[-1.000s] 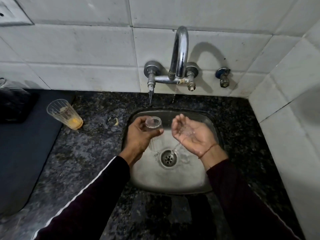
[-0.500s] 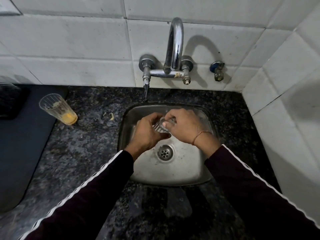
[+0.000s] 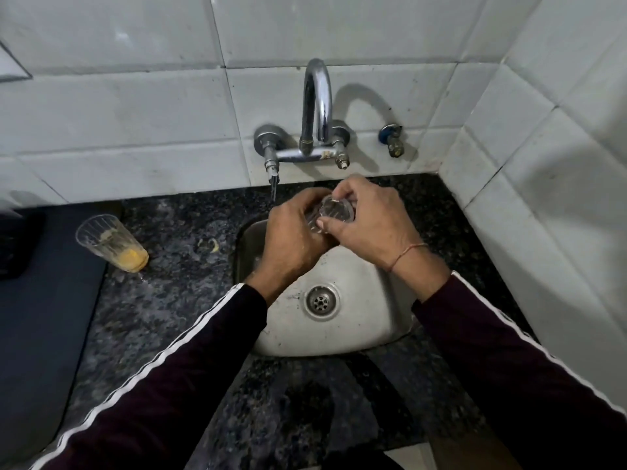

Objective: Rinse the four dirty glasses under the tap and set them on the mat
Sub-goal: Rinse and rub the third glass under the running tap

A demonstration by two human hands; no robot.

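A clear glass [image 3: 334,212] is held over the back of the steel sink [image 3: 369,310], below the chrome tap [image 3: 317,106]. My left hand [image 3: 293,240] grips its body from the left. My right hand [image 3: 368,220] curls round its rim from the right, thumb along the near edge. Most of the glass is hidden by my fingers. A second ribbed glass [image 3: 110,242] with orange residue at the bottom stands on the dark granite counter, at the edge of the dark mat [image 3: 40,317] on the left.
A side spout [image 3: 273,179] hangs left of the tap, and a small valve [image 3: 393,140] sits on the wall to its right. White tiled walls close the back and right. A food scrap [image 3: 210,245] lies on the counter. A dark object [image 3: 15,242] sits at far left.
My right hand went from open and cupped beside the glass to curled round its rim. Both hands have raised the glass toward the tap.
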